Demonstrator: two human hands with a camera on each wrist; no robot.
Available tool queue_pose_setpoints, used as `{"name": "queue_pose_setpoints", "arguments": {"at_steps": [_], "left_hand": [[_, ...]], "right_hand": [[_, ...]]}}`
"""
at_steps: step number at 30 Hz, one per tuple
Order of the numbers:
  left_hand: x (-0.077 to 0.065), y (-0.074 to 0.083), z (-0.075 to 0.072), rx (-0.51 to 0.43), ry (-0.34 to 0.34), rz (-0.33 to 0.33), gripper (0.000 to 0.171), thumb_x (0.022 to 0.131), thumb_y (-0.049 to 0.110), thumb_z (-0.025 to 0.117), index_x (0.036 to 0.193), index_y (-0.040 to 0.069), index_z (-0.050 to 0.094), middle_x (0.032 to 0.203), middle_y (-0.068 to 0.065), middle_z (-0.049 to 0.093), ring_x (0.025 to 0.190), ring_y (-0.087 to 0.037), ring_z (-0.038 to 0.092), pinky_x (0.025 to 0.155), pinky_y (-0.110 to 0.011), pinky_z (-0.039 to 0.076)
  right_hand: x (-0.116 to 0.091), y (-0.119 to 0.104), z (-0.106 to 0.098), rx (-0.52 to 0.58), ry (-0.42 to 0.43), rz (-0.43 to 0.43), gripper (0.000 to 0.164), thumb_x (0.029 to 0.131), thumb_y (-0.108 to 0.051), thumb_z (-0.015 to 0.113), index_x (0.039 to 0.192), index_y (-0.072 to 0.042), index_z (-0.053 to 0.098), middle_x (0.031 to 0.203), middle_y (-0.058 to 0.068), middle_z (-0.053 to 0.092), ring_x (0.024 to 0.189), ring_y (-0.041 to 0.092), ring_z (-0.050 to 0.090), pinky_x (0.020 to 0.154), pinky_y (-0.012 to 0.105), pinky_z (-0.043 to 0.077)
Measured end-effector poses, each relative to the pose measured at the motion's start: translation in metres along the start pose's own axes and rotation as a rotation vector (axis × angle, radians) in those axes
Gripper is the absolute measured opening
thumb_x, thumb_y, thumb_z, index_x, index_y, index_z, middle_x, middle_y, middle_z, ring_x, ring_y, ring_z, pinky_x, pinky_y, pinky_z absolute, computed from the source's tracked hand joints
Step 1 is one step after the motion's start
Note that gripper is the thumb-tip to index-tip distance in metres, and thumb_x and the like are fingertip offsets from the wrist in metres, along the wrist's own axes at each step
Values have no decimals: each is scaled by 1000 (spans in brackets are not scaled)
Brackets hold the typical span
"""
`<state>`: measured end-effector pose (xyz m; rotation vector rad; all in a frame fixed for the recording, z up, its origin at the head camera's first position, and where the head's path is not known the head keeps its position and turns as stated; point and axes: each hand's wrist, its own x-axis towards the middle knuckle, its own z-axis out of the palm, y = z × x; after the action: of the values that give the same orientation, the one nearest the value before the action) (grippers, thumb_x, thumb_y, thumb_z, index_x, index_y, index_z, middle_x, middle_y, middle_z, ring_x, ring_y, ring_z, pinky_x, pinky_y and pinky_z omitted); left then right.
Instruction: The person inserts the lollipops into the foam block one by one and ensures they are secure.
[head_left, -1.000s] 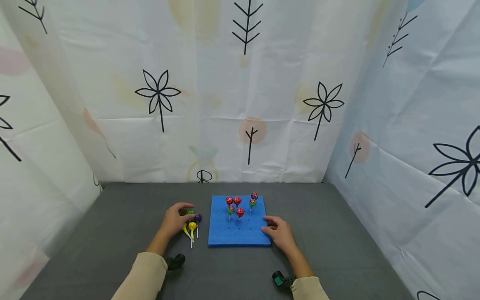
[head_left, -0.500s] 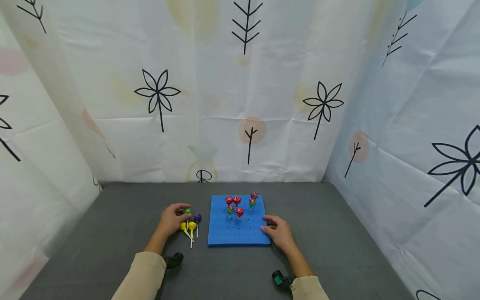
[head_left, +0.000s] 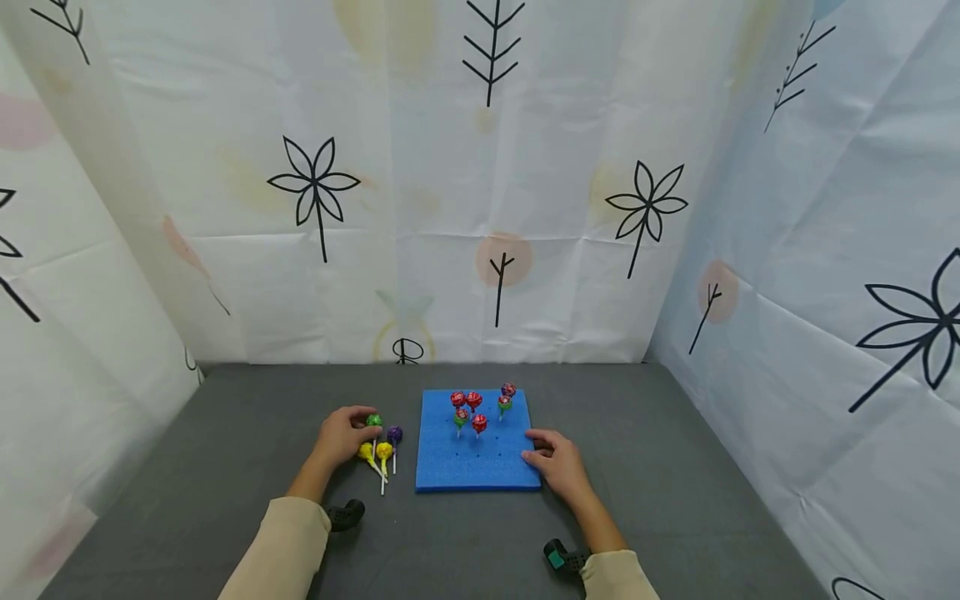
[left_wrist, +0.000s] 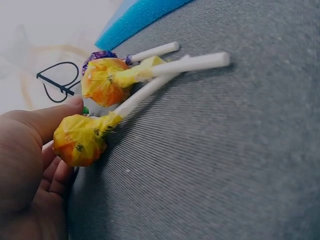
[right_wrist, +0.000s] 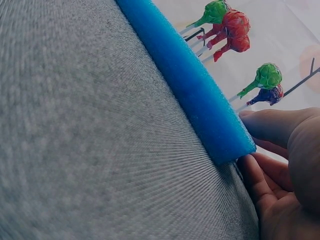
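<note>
My left hand (head_left: 343, 435) pinches a green-wrapped lollipop (head_left: 374, 421) by its head, between thumb and fingers. Only a sliver of that green wrapper (left_wrist: 86, 110) shows past the thumb in the left wrist view. Two yellow lollipops (head_left: 384, 451) lie just below, their white sticks crossing, and a purple lollipop (head_left: 394, 434) lies to their right. My right hand (head_left: 561, 467) holds the right edge of a blue foam board (head_left: 480, 475), the thumb over its top and fingers at its side. Several red, green and purple lollipops (head_left: 479, 424) stand upright in the board.
Small holes dot the near part of the board. A grey cloth (head_left: 450, 550) covers the table. White printed curtains (head_left: 420, 208) hang behind it and at both sides. Each wrist wears a dark camera (head_left: 564, 557).
My left hand has shifted slightly left, the green lollipop moving with it and the left yellow lollipop shifting a little. My right hand and the board have stayed put.
</note>
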<state>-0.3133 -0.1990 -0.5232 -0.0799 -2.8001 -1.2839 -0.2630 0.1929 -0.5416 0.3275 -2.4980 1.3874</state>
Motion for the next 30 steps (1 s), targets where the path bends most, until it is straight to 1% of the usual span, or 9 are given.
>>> {"name": "queue_pose_setpoints", "arguments": {"at_steps": [2, 8, 10, 14, 17, 21, 24, 28, 30], "left_hand": [[1, 1, -1, 3, -11, -7, 34, 89, 17, 73, 118, 1, 66, 102, -11, 65, 88, -24, 58, 75, -41, 51], [4, 1, 0, 16, -7, -25, 30, 90, 19, 72, 115, 2, 68, 98, -9, 64, 85, -22, 56, 74, -38, 50], [4, 2, 0, 16, -2, -29, 30, 90, 19, 72, 114, 2, 69, 96, -8, 65, 83, -22, 56, 72, -37, 49], [5, 4, 0, -5, 5, -28, 28, 89, 18, 72, 112, 1, 69, 94, -8, 65, 82, -23, 55, 69, -34, 47], [5, 5, 0, -35, 11, -25, 27, 89, 15, 72, 111, 0, 69, 95, -9, 65, 83, -24, 56, 70, -36, 47], [5, 4, -2, -90, 68, -31, 28, 89, 12, 72, 113, -2, 68, 102, -15, 66, 92, -30, 60, 79, -43, 50], [5, 5, -3, -146, 119, -54, 30, 90, 13, 71, 116, -2, 66, 110, -19, 65, 100, -34, 61, 85, -47, 50], [5, 9, -5, -220, 160, -71, 33, 91, 13, 70, 120, -1, 64, 117, -22, 63, 106, -36, 61, 88, -48, 50], [6, 12, -6, -245, 178, -66, 33, 91, 13, 70, 120, -1, 63, 119, -22, 63, 108, -36, 61, 88, -48, 50]], "right_hand": [[0, 0, 0, 3, 2, -7, 31, 86, -14, 75, 112, 2, 68, 103, 16, 65, 90, 26, 64, 77, 39, 56], [2, -1, 1, 19, -8, 71, 30, 84, -6, 76, 113, 1, 69, 106, 15, 66, 95, 29, 64, 82, 44, 54], [2, -1, 1, 16, -11, 72, 30, 85, -6, 75, 113, 1, 68, 106, 15, 66, 96, 29, 64, 82, 44, 54], [2, -2, 0, 19, -12, 71, 31, 85, -6, 75, 114, 2, 68, 107, 16, 65, 96, 29, 63, 83, 43, 54], [1, -2, 0, 17, -13, 82, 31, 85, -6, 75, 114, 1, 68, 107, 15, 65, 96, 29, 64, 83, 43, 54], [1, -2, 0, 11, -19, 84, 31, 85, -7, 75, 114, 1, 68, 107, 15, 65, 95, 29, 64, 83, 43, 54], [1, -2, 0, 16, -19, 82, 31, 85, -7, 75, 114, 1, 68, 107, 15, 65, 95, 28, 64, 82, 43, 54], [2, -1, 0, 19, -20, 83, 31, 85, -7, 75, 114, 1, 68, 107, 15, 65, 95, 28, 64, 83, 43, 54], [2, -1, 0, 17, -21, 84, 30, 85, -7, 75, 114, 1, 68, 107, 15, 65, 95, 28, 64, 83, 43, 54]]}}
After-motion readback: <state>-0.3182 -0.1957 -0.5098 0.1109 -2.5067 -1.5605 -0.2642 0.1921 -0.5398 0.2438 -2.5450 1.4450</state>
